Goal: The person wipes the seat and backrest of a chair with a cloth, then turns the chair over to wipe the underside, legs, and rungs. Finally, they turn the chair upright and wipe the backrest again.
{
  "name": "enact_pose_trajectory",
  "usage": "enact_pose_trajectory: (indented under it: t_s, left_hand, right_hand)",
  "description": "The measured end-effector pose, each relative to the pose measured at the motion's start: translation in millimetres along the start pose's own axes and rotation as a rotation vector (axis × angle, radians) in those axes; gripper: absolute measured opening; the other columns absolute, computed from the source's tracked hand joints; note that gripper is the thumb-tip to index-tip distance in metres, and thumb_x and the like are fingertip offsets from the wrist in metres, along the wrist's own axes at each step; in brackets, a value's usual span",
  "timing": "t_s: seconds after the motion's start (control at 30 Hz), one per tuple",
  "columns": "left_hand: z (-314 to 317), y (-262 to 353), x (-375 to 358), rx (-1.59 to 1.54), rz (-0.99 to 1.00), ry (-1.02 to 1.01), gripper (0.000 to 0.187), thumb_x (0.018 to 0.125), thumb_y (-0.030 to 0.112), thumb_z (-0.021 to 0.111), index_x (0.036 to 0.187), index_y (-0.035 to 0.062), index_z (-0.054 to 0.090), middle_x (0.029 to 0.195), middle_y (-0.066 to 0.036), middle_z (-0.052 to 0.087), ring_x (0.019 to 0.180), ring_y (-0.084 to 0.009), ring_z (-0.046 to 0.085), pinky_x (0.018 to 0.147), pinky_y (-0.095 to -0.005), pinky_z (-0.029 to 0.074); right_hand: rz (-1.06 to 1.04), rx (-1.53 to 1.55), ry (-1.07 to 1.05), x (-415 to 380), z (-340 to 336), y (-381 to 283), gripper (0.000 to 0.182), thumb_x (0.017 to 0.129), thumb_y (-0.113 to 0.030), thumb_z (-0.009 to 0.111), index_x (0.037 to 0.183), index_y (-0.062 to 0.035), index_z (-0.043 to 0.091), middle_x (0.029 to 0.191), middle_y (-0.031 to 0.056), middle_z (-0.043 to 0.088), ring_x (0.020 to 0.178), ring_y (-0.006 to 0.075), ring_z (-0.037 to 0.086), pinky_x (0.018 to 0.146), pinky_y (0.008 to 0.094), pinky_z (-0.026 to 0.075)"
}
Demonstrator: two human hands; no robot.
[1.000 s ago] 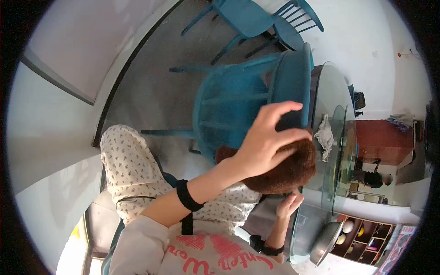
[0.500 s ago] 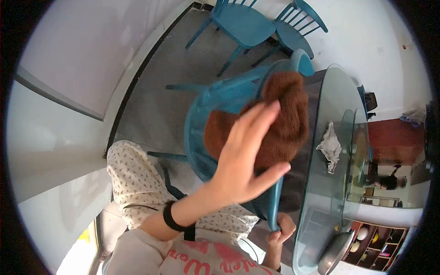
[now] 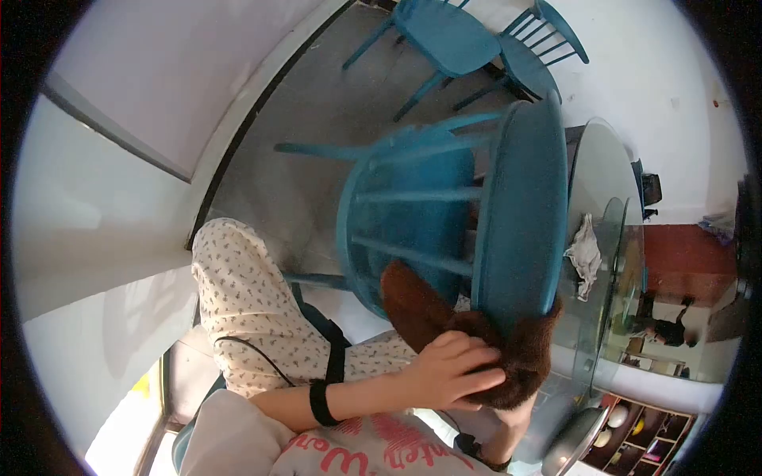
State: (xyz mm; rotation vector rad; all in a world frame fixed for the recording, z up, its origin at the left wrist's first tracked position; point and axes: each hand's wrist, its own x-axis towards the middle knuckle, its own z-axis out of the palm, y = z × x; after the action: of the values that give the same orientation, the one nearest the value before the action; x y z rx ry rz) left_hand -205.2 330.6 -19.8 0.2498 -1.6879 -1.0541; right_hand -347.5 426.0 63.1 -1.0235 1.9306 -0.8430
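Observation:
A brown, fuzzy cloth (image 3: 417,305) hangs over the near end of the blue chair's top rail (image 3: 524,198), one end dangling in front of the spindles. My left hand (image 3: 452,369), with a black band at the wrist, has its fingers curled onto the bunched part of this cloth. Behind and below the cloth is my right hand (image 3: 517,420), close to the rail's near end. The cloth covers its fingers, so what they grip is hidden. The blue chair's seat (image 3: 421,198) shows between the spindles.
A glass-topped table (image 3: 591,159) stands right of the chair, carrying a crumpled pale cloth (image 3: 585,255) and a large metal bowl (image 3: 579,444). Two more blue chairs (image 3: 448,36) are at the top by the wall. A person (image 3: 671,327) is in the far background.
My left hand has come down and right with the brown cloth, uncovering the chair's top rail. My right hand, previously visible around the chair's blue rail, is now mostly behind the cloth.

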Motion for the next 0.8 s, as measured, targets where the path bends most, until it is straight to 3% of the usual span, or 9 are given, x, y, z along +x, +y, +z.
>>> enact_pose_trajectory:
  t_s: [0.07, 0.2, 0.33, 0.37, 0.47, 0.6, 0.63, 0.67, 0.8]
  left_hand:
    - [7.1, -7.6, -2.1, 0.052, 0.02, 0.151, 0.059, 0.057, 0.031, 0.072, 0.109, 0.0115, 0.053, 0.111, -0.012, 0.052, 0.097, -0.0289, 0.052, 0.081, -0.0421, 0.04]
    - [1.5, -11.5, 5.0, 0.088, -0.023, 0.233, 0.06, 0.057, 0.029, 0.071, 0.111, 0.0111, 0.051, 0.11, -0.013, 0.052, 0.095, -0.0294, 0.052, 0.08, -0.0427, 0.039]
    - [-10.7, -8.6, 17.7, 0.079, -0.129, 0.217, 0.063, 0.053, 0.021, 0.075, 0.11, 0.0085, 0.05, 0.107, -0.015, 0.051, 0.091, -0.0335, 0.052, 0.078, -0.0442, 0.04]
    - [-16.6, -8.6, 23.5, 0.047, -0.155, 0.199, 0.065, 0.052, 0.018, 0.076, 0.11, 0.0075, 0.049, 0.106, -0.016, 0.05, 0.09, -0.0354, 0.051, 0.077, -0.0441, 0.04]
    - [-33.0, -6.9, 40.7, 0.047, -0.151, 0.152, 0.064, 0.054, 0.016, 0.076, 0.111, 0.0058, 0.048, 0.105, -0.017, 0.049, 0.09, -0.0365, 0.05, 0.078, -0.0438, 0.041]
    - [-60.2, -14.6, 80.5, -0.017, -0.219, 0.253, 0.056, 0.065, 0.005, 0.068, 0.115, 0.0022, 0.043, 0.107, -0.019, 0.046, 0.095, -0.0382, 0.049, 0.083, -0.0417, 0.041]
    - [-68.1, -17.3, 89.2, 0.013, -0.228, 0.213, 0.054, 0.067, 0.004, 0.065, 0.116, 0.0017, 0.041, 0.107, -0.019, 0.046, 0.097, -0.0379, 0.049, 0.084, -0.04, 0.041]
    - [-75.9, -19.9, 96.2, 0.042, -0.236, 0.171, 0.053, 0.069, 0.002, 0.062, 0.117, 0.0011, 0.039, 0.108, -0.019, 0.045, 0.099, -0.0375, 0.048, 0.086, -0.0384, 0.041]
    - [-99.0, -39.2, 122.4, 0.083, -0.261, 0.074, 0.043, 0.076, 0.003, 0.053, 0.116, 0.0009, 0.038, 0.106, -0.022, 0.049, 0.103, -0.0364, 0.051, 0.089, -0.0379, 0.041]
  right_hand:
    - [-0.18, -0.195, 0.179, 12.8, 10.1, -9.1, 0.058, 0.055, -0.016, 0.081, 0.105, 0.0024, 0.059, 0.097, 0.0129, 0.065, 0.087, 0.0199, 0.062, 0.08, 0.0332, 0.049]
    - [-0.119, -0.189, 0.053, 12.9, 12.1, -3.7, 0.086, 0.053, -0.028, 0.087, 0.121, 0.0023, 0.044, 0.115, 0.0108, 0.052, 0.108, 0.023, 0.049, 0.095, 0.0359, 0.039]
    - [-0.16, -0.336, 0.152, 3.0, 16.8, -2.1, 0.074, 0.059, -0.038, 0.083, 0.111, 0.0029, 0.052, 0.114, 0.0142, 0.053, 0.098, 0.0215, 0.053, 0.083, 0.0345, 0.043]
    - [-0.393, -0.427, 0.21, 8.2, 20.0, -4.2, 0.045, 0.061, -0.028, 0.08, 0.09, 0.0009, 0.063, 0.076, 0.0135, 0.064, 0.065, 0.026, 0.063, 0.062, 0.0348, 0.048]
    - [-0.073, -0.4, 0.063, -8.4, 8.0, 0.5, 0.051, 0.064, -0.04, 0.078, 0.089, 0.0005, 0.061, 0.081, 0.0126, 0.062, 0.077, 0.0213, 0.057, 0.073, 0.0365, 0.044]
    - [-0.307, -0.564, 0.242, -26.4, 21.5, 17.6, 0.047, 0.062, -0.042, 0.077, 0.08, -0.002, 0.063, 0.069, 0.0104, 0.061, 0.059, 0.0258, 0.054, 0.061, 0.0335, 0.044]
    - [-0.469, -0.793, 0.26, -26.6, 24.5, 7.9, 0.042, 0.059, -0.037, 0.079, 0.078, -0.0028, 0.064, 0.062, 0.0102, 0.058, 0.052, 0.0249, 0.052, 0.052, 0.0317, 0.042]
    - [-0.222, -0.502, 0.131, -29.3, 27.0, 1.3, 0.035, 0.057, -0.027, 0.08, 0.075, -0.0027, 0.064, 0.056, 0.01, 0.054, 0.047, 0.0235, 0.051, 0.047, 0.033, 0.04]
    - [-0.269, -0.437, 0.079, -28.8, 37.8, -8.7, 0.026, 0.056, -0.016, 0.078, 0.072, -0.0021, 0.062, 0.053, 0.0108, 0.051, 0.044, 0.027, 0.049, 0.043, 0.035, 0.036]
